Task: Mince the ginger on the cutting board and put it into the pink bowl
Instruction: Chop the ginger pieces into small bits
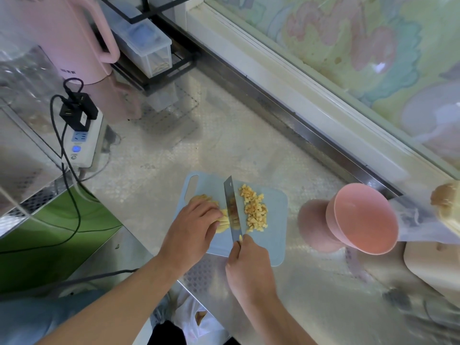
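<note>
A light blue board (271,212) lies on the metal counter (224,135). On it the left hand (191,225) presses down on the uncut ginger (225,215), with the fingers curled over the strips and the knuckles toward the knife (231,207). The right hand (249,265) grasps the knife by its handle, which is hidden inside the fist — only the blade shows. The blade stands on its edge, just beside the left fingertips, with its tip pointing away from the person. To the right of the blade lies a pile of small yellow cubes (255,210), already cut, still on the board.

The pink bowl (363,217) stands on the counter to the right of the board, apart from it; nothing shows inside it. Beyond the bowl, at the right edge, a plastic bag (423,220) holds more ginger root. At the far left are a white power strip (83,140) with black plugs and a pink kettle (67,38).
</note>
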`<control>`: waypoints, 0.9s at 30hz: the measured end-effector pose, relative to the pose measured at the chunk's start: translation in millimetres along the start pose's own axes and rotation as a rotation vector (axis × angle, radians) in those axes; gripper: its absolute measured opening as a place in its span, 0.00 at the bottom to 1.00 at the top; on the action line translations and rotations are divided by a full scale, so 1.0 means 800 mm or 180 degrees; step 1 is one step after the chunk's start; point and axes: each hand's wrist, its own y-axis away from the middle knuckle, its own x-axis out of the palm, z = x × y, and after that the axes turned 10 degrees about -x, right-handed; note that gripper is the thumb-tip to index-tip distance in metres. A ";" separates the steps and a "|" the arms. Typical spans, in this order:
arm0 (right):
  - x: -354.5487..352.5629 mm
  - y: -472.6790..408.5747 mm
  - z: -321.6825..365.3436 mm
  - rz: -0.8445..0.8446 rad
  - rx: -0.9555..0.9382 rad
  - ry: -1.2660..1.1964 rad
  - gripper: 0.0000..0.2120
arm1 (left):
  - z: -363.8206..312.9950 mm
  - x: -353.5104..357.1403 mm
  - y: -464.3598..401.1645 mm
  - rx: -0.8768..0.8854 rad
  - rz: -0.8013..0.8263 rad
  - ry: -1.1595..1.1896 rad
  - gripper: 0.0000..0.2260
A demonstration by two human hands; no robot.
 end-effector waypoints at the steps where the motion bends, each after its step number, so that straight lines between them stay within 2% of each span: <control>1: 0.001 -0.002 -0.001 0.0027 -0.0024 0.0113 0.11 | 0.000 0.000 0.000 -0.0003 -0.0039 -0.0024 0.06; 3: 0.002 -0.004 -0.001 0.0081 -0.0084 0.0422 0.15 | -0.001 0.001 0.000 -0.0004 -0.0107 -0.0055 0.05; 5: 0.002 -0.005 0.000 0.0048 -0.0045 0.0416 0.15 | -0.002 0.002 -0.001 0.0010 -0.0136 -0.0052 0.05; 8: -0.001 -0.004 0.002 -0.0041 0.0011 0.0161 0.14 | -0.001 0.004 -0.003 0.0011 -0.0125 -0.0033 0.05; 13: -0.007 -0.004 0.006 -0.0024 0.0015 0.0207 0.12 | 0.000 0.006 -0.004 -0.0017 -0.0150 0.0018 0.04; 24: -0.001 -0.014 0.010 0.0315 0.0227 0.0341 0.04 | 0.003 0.006 -0.002 0.0062 -0.0160 0.0027 0.05; 27: 0.007 -0.012 0.004 0.0111 0.0161 0.0102 0.08 | 0.002 0.004 -0.002 0.0093 -0.0167 0.0008 0.05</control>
